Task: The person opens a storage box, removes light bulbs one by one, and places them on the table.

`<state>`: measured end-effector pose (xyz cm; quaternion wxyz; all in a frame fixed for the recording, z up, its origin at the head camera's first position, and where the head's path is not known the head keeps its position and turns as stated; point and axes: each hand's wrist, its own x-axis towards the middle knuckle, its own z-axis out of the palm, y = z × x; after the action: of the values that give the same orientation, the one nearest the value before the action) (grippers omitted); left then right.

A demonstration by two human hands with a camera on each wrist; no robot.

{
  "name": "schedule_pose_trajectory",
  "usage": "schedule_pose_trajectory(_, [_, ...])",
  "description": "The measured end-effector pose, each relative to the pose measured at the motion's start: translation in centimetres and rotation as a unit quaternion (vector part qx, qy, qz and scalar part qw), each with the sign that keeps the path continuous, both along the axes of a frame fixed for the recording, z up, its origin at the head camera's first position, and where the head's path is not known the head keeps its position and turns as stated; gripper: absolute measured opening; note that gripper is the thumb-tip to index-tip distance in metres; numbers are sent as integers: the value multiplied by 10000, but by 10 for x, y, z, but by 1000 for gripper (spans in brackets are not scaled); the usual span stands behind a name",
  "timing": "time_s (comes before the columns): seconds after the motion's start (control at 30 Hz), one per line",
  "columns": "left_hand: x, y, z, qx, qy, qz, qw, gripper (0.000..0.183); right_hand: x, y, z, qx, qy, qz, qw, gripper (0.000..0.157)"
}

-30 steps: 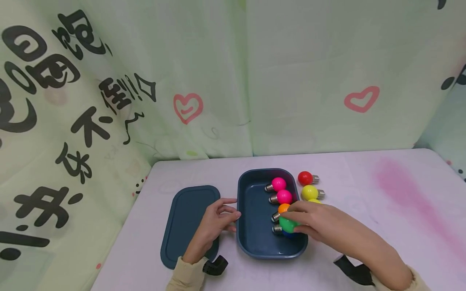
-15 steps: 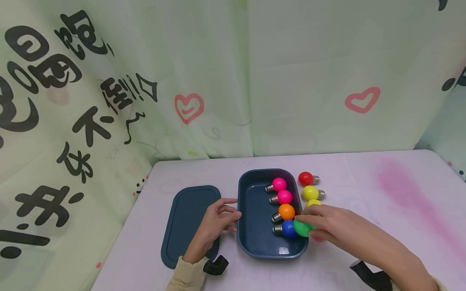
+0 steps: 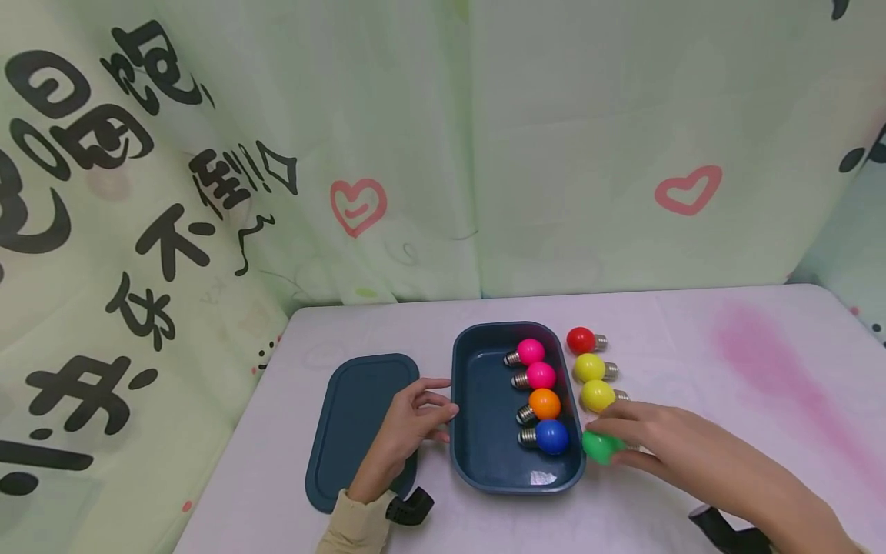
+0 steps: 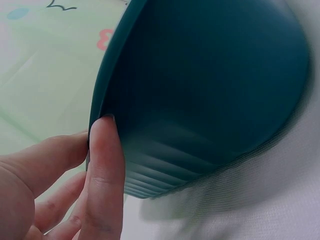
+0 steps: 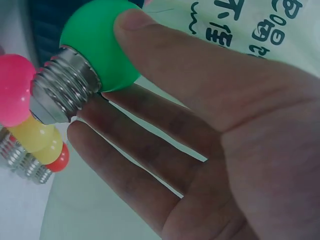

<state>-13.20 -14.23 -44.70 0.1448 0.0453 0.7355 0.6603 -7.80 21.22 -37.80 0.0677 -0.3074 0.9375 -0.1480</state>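
In my right hand (image 3: pixel 657 438) is a green light bulb (image 3: pixel 601 446), pinched by its round part between thumb and fingers. It hangs just outside the right rim of the dark blue box (image 3: pixel 477 454); its silver screw base (image 5: pixel 65 85) shows in the right wrist view. Inside the box, two pink bulbs (image 3: pixel 540 375), an orange bulb (image 3: pixel 544 403) and a blue bulb (image 3: pixel 552 437) lie in a column, bases pointing left. With thumb and fingertips, my left hand (image 3: pixel 411 423) touches the box's left rim (image 4: pixel 97 85).
Along the box's right side lie a red bulb (image 3: pixel 581 340) and two yellow bulbs (image 3: pixel 590 367). A pink bulb (image 5: pixel 15 90) on the table shows only in the right wrist view. The dark blue lid (image 3: pixel 360 408) lies left of the box, partly under my left arm.
My right hand has carried the green bulb from over the box rightward past its rim, uncovering the orange and blue bulbs. The left hand stays at the rim.
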Motion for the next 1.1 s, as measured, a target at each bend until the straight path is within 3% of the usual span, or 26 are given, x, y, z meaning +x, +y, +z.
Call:
schedule_pose_trajectory(0.6, [0, 0, 0, -77, -12, 30, 10000, 52, -3, 14, -14, 104, -830, -259, 9962, 35])
schedule_pose_trajectory(1.1, [1, 2, 1, 44, -108, 73, 9999, 52, -7, 16, -23, 50, -1061, -465, 9933, 34])
